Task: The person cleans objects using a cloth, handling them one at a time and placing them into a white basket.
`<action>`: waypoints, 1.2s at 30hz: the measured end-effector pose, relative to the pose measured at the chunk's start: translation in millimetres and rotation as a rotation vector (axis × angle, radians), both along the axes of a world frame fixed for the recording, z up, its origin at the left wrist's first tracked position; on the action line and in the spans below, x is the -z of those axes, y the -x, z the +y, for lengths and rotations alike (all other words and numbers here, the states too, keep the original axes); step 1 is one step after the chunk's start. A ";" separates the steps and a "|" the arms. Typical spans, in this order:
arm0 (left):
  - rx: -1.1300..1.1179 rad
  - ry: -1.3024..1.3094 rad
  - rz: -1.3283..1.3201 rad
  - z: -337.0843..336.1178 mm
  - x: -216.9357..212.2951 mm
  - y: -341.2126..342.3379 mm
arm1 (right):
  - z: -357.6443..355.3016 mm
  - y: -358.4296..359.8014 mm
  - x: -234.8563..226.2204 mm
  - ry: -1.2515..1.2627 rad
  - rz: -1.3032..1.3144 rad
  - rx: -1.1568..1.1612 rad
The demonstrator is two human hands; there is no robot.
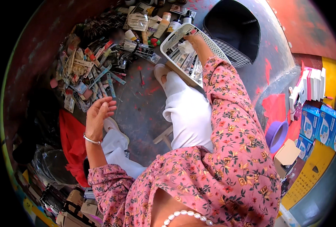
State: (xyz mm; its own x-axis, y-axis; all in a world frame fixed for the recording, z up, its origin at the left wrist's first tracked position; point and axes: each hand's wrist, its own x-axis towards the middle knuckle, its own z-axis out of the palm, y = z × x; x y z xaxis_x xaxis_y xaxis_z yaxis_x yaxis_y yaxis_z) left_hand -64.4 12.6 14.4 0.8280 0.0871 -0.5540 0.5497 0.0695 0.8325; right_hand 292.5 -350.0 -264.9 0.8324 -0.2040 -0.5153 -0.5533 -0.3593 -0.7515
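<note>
My right hand (195, 41) reaches into the far end of a pale green plastic basket (218, 52). Its fingers are partly hidden, so I cannot tell whether they grip anything. Beside them sits a crumpled white piece of plastic or paper (186, 47). Slim packaged items (192, 65) fill the basket. My left hand (98, 115), with a bracelet at the wrist, hovers with loosely bent fingers and holds nothing. It is nearest to a large loose pile of slim packets and tubes (85, 70) on the floor.
Bottles and tubes (162, 27) stand behind the pile. A black bin or bag with a checked side (234, 26) lies right of the basket. Red cloth (72, 145) is at left. At right are blue boxes (325, 123), a purple tub (277, 136) and an open carton (288, 153).
</note>
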 end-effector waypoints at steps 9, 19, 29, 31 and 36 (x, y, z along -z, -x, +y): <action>0.055 -0.031 0.067 -1.6 -10.7 7.1 | 15.6 47.1 -117.0 0.120 -0.083 -0.148; 0.090 -0.039 0.111 -7.2 -13.1 3.8 | 20.1 73.7 -121.5 0.093 -0.065 -0.320; 0.141 -0.038 0.135 -11.8 -9.2 5.5 | 25.9 51.5 -75.1 0.580 0.223 -0.413; 0.153 -0.041 0.139 -12.9 -8.5 6.8 | 37.8 60.5 -98.9 0.670 0.256 -0.406; 0.192 -0.041 0.138 -13.6 -6.6 2.0 | 5.6 71.7 -68.6 0.337 -0.002 -0.306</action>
